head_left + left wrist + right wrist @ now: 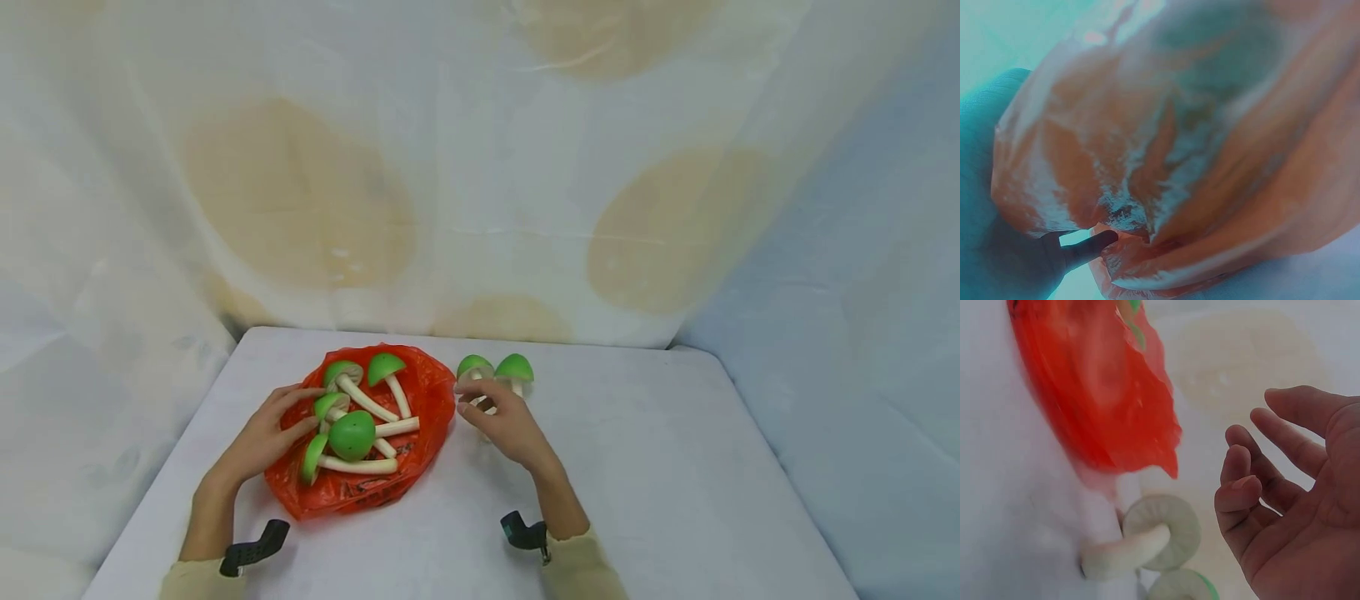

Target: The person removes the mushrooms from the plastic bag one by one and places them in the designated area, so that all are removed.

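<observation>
A red plastic bag (431,400) lies with its mouth spread wide on the left part of the table. Several model mushrooms with green caps and pale stems rest in it, one cap (352,436) on top of the pile. My left hand (264,435) grips the bag's left rim; its digits reach over the edge beside the caps. The bag's film covers most of that hand in the left wrist view. Right of the bag, my right hand (508,419) hovers with loosely bent fingers and holds nothing. Near it lie two more mushrooms (1161,531), partly behind the hand in the head view.
A white-covered table (637,467) extends to the right of the hands. White curtains with tan spots (300,200) hang behind it, and a pale sheet (847,333) closes the right side. Each wrist carries a black camera mount (258,546).
</observation>
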`<state>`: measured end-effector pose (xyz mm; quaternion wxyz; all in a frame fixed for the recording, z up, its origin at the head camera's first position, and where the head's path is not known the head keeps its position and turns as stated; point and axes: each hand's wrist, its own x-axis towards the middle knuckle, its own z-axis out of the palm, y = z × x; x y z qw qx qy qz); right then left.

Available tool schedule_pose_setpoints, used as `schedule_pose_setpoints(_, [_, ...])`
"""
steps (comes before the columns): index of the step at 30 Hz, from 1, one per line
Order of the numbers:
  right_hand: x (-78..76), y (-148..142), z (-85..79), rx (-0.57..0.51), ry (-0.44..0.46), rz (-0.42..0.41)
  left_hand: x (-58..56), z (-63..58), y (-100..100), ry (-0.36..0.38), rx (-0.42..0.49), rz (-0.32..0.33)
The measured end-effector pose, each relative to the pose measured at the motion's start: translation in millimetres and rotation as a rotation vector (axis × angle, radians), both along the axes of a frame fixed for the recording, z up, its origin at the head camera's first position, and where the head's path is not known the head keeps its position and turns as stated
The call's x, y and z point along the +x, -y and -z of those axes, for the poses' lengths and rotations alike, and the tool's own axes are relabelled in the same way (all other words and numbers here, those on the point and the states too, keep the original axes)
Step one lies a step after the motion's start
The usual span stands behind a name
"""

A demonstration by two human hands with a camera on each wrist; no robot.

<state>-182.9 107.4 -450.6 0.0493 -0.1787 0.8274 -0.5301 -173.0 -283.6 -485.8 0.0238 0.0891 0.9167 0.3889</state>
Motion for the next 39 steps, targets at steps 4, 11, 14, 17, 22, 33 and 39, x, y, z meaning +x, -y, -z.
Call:
schedule_pose_setpoints(4, [2.8, 18, 3.5, 0.012, 0.011, -0.059, 0.7, 1.2, 2, 0.004, -0.007, -0.007])
schedule_pose_setpoints(11, [8.8, 47, 6.6, 0.053, 0.025, -0.135, 0.8, 3.5, 3, 0.003, -0.004, -0.006])
schedule_pose_setpoints(14, [9.5, 55, 7.2, 0.063, 0.025, -0.172, 0.4, 4.1, 3, 0.002, -0.001, -0.007])
schedule_pose_setpoints(17, [9.2, 59, 6.3, 0.058, 0.032, -0.203, -0.6, 4.8, 2, 0.001, 0.004, -0.002])
schedule_pose_setpoints(22, [7.5, 65, 2.1, -0.015, 0.049, -0.262, -2.2, 4.6, 2, -0.002, 0.011, 0.003])
schedule_pose_setpoints(33, [10.3, 85, 12.7, 0.053, 0.078, -0.327, -2.2, 4.4, 2, -0.008, 0.002, -0.002])
schedule_pose_setpoints(39, [12.0, 94, 26.7, 0.136, 0.112, -0.33, -1.6, 3.8, 2, -0.013, 0.004, 0.003])
